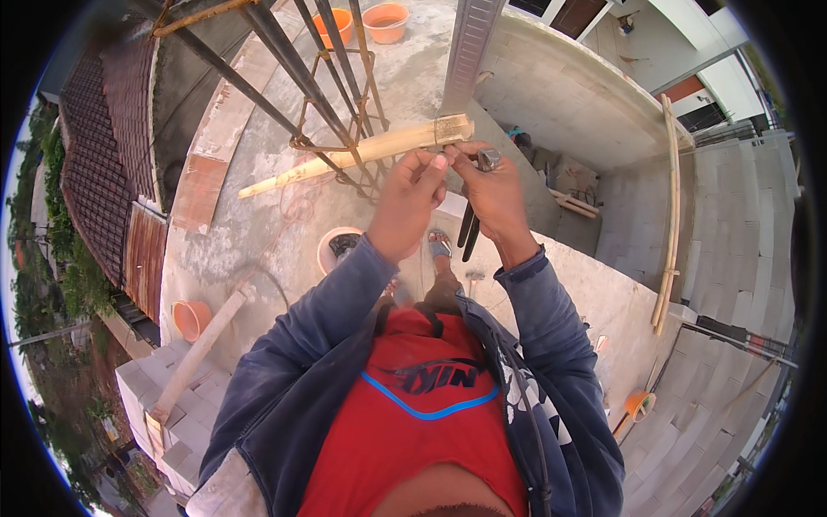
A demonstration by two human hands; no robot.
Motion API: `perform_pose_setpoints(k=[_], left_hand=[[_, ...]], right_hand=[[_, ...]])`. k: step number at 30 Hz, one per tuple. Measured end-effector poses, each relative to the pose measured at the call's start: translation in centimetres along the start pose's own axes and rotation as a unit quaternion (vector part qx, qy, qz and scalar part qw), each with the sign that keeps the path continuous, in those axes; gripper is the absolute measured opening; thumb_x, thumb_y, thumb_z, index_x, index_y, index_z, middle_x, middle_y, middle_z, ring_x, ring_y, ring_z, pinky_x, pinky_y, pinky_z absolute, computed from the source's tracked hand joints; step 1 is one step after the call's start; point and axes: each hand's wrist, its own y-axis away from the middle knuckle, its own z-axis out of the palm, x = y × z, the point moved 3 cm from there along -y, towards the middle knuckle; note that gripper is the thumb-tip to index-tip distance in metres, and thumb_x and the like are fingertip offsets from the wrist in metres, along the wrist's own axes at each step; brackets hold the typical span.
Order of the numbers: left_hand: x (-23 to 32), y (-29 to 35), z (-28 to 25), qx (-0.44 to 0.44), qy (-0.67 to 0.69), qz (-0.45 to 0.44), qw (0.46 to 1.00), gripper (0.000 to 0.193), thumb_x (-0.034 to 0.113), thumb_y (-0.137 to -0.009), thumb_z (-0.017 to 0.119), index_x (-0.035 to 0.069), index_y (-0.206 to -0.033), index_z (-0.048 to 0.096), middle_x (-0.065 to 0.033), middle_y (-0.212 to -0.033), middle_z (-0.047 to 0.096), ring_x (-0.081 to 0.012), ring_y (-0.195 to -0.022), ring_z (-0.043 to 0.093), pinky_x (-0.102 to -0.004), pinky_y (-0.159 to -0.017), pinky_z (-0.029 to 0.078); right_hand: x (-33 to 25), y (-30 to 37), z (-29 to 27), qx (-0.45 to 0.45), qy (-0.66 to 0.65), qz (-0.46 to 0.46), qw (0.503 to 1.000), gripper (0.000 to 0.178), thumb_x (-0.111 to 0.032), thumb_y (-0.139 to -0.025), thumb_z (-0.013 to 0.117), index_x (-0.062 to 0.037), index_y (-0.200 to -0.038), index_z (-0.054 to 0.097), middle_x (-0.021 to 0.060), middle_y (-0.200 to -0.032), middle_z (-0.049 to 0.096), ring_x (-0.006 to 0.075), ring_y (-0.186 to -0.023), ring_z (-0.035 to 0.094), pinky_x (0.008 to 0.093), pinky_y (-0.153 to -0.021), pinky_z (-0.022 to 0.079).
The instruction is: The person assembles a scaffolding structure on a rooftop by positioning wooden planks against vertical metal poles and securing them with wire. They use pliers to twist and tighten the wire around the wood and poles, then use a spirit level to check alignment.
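Both my hands meet in front of me, beside the end of a long bamboo or wood strip (379, 148) that has a dark band round it. My left hand (409, 202) is closed, thumb and forefinger pinched together on something too small to name. My right hand (498, 196) grips a pair of pincers (469, 231); their metal head shows above the fingers and two dark handles hang below the palm. The right thumb and forefinger reach toward the left fingertips. What lies between the two hands is hidden.
Upright rebar (323, 95) with tie loops stands ahead-left. A metal post (470, 56) rises ahead. Orange buckets (385, 23) sit at the far end, another bucket (190, 320) at left. A pale tub (327, 250) is near my feet. At right the slab edge (594, 267) drops away beside block walls.
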Motion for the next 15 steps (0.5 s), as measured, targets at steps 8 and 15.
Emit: perform_pose_setpoints(k=[8, 15], left_hand=[[1.5, -0.5, -0.9, -0.005, -0.177, 0.047, 0.983, 0.025, 0.025, -0.108, 0.063, 0.000, -0.106, 0.066, -0.0035, -0.090, 0.067, -0.0070, -0.081, 0.058, -0.0269, -0.072, 0.048], [1.7, -1.6, -1.4, -0.052, -0.223, 0.127, 0.965, 0.024, 0.022, -0.110, 0.060, -0.001, -0.101, 0.063, -0.0110, -0.107, 0.076, -0.0121, -0.103, 0.068, -0.0308, -0.088, 0.054]], right_hand=[[-1.6, 3.4, 0.2, 0.030, 0.140, -0.139, 0.980, 0.020, -0.015, -0.097, 0.077, -0.0017, -0.112, 0.073, 0.0014, -0.093, 0.072, 0.0041, -0.074, 0.057, 0.0241, -0.064, 0.046], [-1.1, 3.9, 0.8, 0.036, 0.174, -0.169, 0.970, 0.019, -0.015, -0.097, 0.078, -0.0030, -0.111, 0.075, -0.0012, -0.092, 0.074, 0.0008, -0.070, 0.052, 0.0221, -0.061, 0.042]])
